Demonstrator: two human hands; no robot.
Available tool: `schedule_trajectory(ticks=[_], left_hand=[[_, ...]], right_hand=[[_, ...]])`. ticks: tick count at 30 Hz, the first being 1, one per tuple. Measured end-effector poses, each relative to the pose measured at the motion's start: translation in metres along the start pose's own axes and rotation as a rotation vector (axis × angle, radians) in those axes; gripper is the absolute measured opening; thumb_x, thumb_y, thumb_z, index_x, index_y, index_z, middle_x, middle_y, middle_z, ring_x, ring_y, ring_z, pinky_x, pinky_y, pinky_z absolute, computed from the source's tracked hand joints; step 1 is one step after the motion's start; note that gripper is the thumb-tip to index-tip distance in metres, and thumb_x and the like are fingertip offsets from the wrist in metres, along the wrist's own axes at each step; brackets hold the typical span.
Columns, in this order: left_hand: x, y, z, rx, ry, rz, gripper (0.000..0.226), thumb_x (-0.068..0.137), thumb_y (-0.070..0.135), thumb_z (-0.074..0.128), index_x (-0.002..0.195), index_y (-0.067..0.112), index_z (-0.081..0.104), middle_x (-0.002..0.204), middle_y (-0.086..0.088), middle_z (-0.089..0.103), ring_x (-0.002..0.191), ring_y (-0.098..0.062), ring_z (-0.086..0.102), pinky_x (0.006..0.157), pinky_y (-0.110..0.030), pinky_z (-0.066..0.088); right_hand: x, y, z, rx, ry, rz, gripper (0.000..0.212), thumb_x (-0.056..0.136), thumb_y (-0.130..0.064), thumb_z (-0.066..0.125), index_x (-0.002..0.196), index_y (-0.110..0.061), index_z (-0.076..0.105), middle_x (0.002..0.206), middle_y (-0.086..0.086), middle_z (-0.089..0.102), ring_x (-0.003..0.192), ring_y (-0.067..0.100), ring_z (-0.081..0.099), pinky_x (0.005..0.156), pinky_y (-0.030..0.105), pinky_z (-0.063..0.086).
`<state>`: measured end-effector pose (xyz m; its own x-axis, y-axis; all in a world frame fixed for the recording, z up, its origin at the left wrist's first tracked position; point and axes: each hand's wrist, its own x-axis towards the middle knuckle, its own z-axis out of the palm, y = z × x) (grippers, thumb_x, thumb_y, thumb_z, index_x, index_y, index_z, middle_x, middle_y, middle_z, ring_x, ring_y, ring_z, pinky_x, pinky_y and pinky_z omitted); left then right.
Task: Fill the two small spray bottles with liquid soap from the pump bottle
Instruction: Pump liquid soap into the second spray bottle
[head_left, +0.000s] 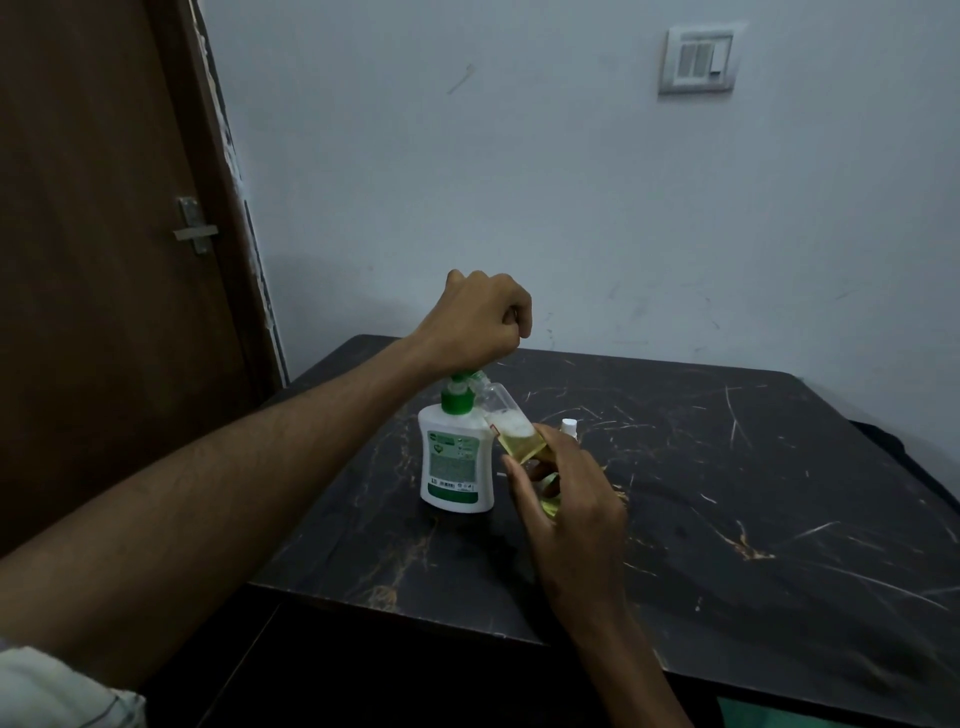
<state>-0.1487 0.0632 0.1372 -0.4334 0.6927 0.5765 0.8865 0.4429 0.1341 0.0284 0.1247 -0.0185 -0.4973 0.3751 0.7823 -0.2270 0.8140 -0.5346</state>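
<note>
A white pump bottle (456, 462) with a green pump head stands upright on the black marble table (727, 493). My left hand (480, 322) is a closed fist pressing down on the pump head. My right hand (566, 493) holds a small clear spray bottle (511, 423), tilted, with its open mouth at the pump nozzle. Yellow-green soap with foam on top fills its lower part. More yellow-green shows lower inside my right hand's grip; whether that is the second bottle I cannot tell. A small white cap (569, 427) pokes up just behind my right hand.
The table stands against a pale wall, with a brown door (104, 260) to the left. A switch plate (698, 58) hangs on the wall at upper right. The table's near edge runs close to my right forearm.
</note>
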Motion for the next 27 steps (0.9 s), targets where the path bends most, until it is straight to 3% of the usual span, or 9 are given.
schedule_trajectory(ticks=[15, 27], left_hand=[[-0.0016, -0.0013, 0.0036, -0.028, -0.007, -0.01, 0.035, 0.075, 0.007, 0.048, 0.08, 0.022, 0.079, 0.067, 0.011, 0.073, 0.066, -0.009, 0.071, 0.094, -0.057, 0.056], [-0.0017, 0.0032, 0.0019, -0.017, -0.022, 0.02, 0.033, 0.078, 0.002, 0.052, 0.081, 0.02, 0.08, 0.068, 0.011, 0.073, 0.066, -0.008, 0.069, 0.095, -0.055, 0.055]], right_hand=[[0.0004, 0.003, 0.0013, 0.0, -0.01, -0.001, 0.042, 0.096, -0.045, 0.058, 0.129, -0.02, 0.062, 0.109, -0.004, 0.067, 0.09, -0.002, 0.056, 0.077, 0.004, 0.043], [-0.0003, 0.0021, 0.001, -0.01, 0.0, -0.012, 0.043, 0.096, -0.046, 0.056, 0.127, -0.018, 0.063, 0.111, 0.0, 0.069, 0.093, -0.005, 0.052, 0.079, -0.003, 0.039]])
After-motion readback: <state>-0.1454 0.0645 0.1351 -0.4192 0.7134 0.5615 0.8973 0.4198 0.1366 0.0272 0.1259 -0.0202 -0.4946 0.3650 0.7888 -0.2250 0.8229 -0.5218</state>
